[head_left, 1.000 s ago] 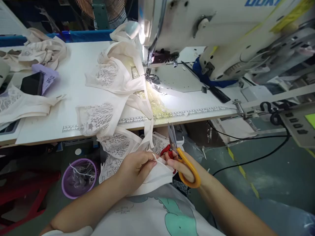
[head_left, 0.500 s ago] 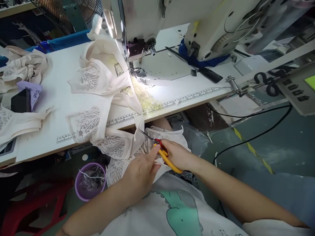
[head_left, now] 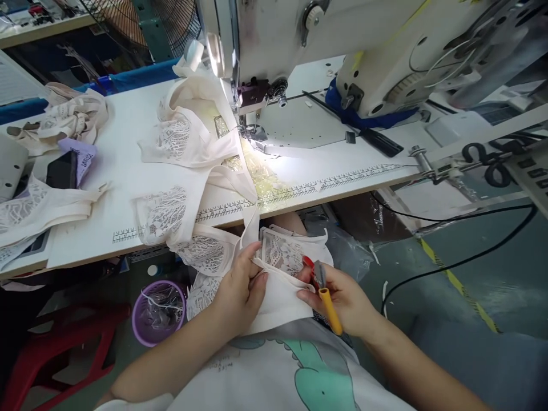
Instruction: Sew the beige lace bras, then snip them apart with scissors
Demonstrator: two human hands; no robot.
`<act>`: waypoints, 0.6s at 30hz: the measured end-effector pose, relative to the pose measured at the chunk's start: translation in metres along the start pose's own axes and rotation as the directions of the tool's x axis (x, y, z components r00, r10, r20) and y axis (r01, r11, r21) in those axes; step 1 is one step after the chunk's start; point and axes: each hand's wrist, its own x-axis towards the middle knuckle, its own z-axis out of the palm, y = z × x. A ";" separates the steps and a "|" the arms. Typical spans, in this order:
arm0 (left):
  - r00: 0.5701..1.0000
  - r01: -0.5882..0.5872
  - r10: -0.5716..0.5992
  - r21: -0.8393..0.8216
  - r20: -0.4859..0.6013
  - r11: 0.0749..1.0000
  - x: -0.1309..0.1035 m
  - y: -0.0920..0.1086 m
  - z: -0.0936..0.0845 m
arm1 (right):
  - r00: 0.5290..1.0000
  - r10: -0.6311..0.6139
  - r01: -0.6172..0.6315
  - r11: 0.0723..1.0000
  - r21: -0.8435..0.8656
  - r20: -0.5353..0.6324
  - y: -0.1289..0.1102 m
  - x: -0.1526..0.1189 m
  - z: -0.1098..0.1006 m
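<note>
My left hand (head_left: 238, 292) is closed, pinching the edge of a white lace bra (head_left: 280, 299) between thumb and fingers over my lap. In my right hand (head_left: 351, 298) is a pair of scissors (head_left: 329, 308) with yellow and red handles; the blades point back and partly hide behind the fingers. The right thumb and fingertips also touch the bra's right end. Joined white lace bras (head_left: 165, 214) run from the sewing machine's needle area (head_left: 250, 128) over the table edge, down beside my left hand.
The sewing machine (head_left: 274, 34) stands at the back of the white table (head_left: 115, 182), which has a printed ruler along its front. At left lie more lace pieces (head_left: 81, 114) and a dark phone (head_left: 62, 170). A purple bin (head_left: 139, 319) and red stool (head_left: 43, 348) are below.
The scissors have moved from the hanging strap to the right and turned in my right hand, blades away from the cloth. My left hand has taken hold of the bra edge. The view shifted slightly.
</note>
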 end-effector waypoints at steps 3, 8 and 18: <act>1.000 -0.005 0.004 -0.044 -0.023 0.999 -0.001 -0.001 0.002 | 0.994 -0.040 0.036 0.999 -0.037 -0.105 0.006 -0.004 0.004; 0.997 0.049 -0.056 -0.118 -0.053 0.992 -0.004 -0.005 0.008 | 0.976 -0.025 0.019 0.999 -0.030 -0.215 0.018 -0.008 0.008; 0.927 0.327 -0.375 -0.548 0.027 0.770 -0.003 -0.006 0.010 | 0.984 -0.026 0.022 0.999 -0.029 -0.177 0.018 -0.012 0.005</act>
